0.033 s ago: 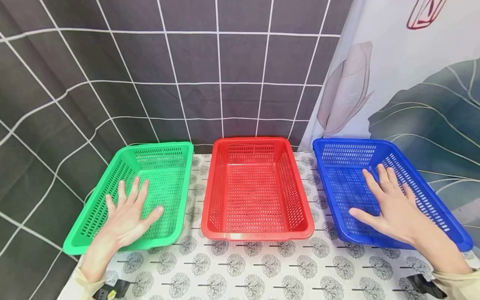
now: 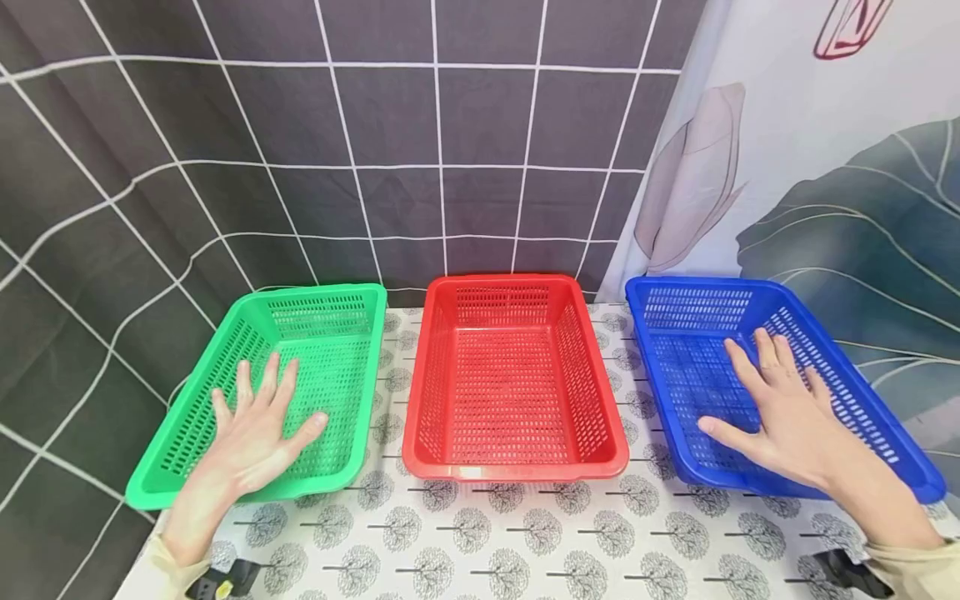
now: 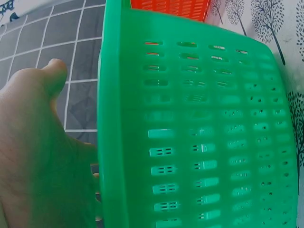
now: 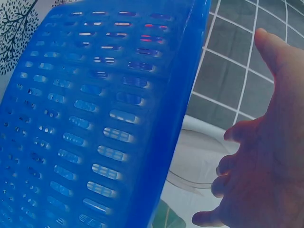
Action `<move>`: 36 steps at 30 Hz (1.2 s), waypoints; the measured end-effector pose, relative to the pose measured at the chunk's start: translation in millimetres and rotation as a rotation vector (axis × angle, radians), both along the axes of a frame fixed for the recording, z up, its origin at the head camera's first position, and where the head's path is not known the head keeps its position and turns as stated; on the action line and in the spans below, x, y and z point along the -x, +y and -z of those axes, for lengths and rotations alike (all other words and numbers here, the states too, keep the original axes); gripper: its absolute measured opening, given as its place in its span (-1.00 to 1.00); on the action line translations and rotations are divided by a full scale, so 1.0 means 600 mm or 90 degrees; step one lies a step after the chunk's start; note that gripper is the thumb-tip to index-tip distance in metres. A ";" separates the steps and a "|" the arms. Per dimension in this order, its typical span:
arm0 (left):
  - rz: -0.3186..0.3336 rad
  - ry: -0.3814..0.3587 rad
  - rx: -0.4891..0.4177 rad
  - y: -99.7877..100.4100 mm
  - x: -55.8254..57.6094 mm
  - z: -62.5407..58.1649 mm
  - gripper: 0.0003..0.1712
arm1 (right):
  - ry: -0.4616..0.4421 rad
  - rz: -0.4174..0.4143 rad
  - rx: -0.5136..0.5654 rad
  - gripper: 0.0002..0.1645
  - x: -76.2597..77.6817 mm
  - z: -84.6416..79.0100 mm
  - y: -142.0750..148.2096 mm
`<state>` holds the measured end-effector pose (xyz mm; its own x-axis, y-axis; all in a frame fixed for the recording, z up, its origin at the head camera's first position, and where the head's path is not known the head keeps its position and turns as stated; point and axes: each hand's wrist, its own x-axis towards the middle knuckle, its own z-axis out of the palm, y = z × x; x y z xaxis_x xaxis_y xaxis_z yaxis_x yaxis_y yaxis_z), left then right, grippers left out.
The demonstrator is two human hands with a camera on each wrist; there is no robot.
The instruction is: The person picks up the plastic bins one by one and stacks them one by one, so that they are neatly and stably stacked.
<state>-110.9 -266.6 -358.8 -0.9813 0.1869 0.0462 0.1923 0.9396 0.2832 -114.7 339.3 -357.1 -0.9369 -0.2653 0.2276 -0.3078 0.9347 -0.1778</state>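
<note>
My left hand (image 2: 251, 437) is spread palm down over the near part of a green plastic basket (image 2: 360, 417), with nothing in its grasp. In the left wrist view, that basket's slotted wall (image 3: 190, 118) stands beside the hand, its rim hiding the fingertips. Over a blue basket (image 2: 675, 400) on the right, my right hand (image 2: 787, 417) has its fingers fanned out and holds nothing. The right wrist view shows this hand (image 4: 266, 156) apart from the blue rim. Between the two hands sits a red basket (image 2: 510, 471), and nothing lies in it.
All three baskets stand on a tablecloth (image 2: 540, 533) printed with trees. Behind them hangs a dark curtain (image 2: 487, 125) with a white grid, and to the right a pale cloth (image 2: 787, 167) with leaf shapes.
</note>
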 end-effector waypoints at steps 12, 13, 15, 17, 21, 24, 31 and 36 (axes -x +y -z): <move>-0.009 0.176 -0.302 0.110 0.022 -0.018 -0.60 | 0.081 -0.045 0.227 -0.45 0.006 -0.025 -0.068; -0.008 0.136 -0.325 0.125 0.029 -0.021 -0.61 | 0.056 -0.048 0.260 -0.52 0.010 -0.028 -0.080; -0.014 0.040 -0.332 0.149 0.044 -0.025 -0.56 | -0.040 -0.036 0.332 -0.55 0.018 -0.034 -0.104; -0.018 -0.035 -0.302 0.166 0.058 -0.026 -0.48 | -0.140 -0.019 0.382 -0.50 0.029 -0.035 -0.124; -0.010 -0.086 -0.228 0.191 0.082 -0.025 -0.42 | -0.239 0.001 0.404 -0.41 0.053 -0.029 -0.147; -0.013 -0.094 -0.212 0.199 0.089 -0.019 -0.42 | -0.261 0.004 0.378 -0.38 0.065 -0.021 -0.160; -0.050 -0.104 -0.254 0.212 0.114 -0.003 -0.46 | -0.297 0.010 0.411 -0.40 0.089 -0.006 -0.187; -0.062 -0.143 -0.298 0.210 0.119 0.011 -0.53 | -0.331 0.014 0.444 -0.48 0.097 0.006 -0.199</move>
<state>-182.2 -140.5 -365.2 -0.9885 0.1033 -0.1102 -0.0035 0.7136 0.7005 -172.7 220.1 -360.7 -0.9705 -0.2054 -0.1263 -0.0121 0.5646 -0.8253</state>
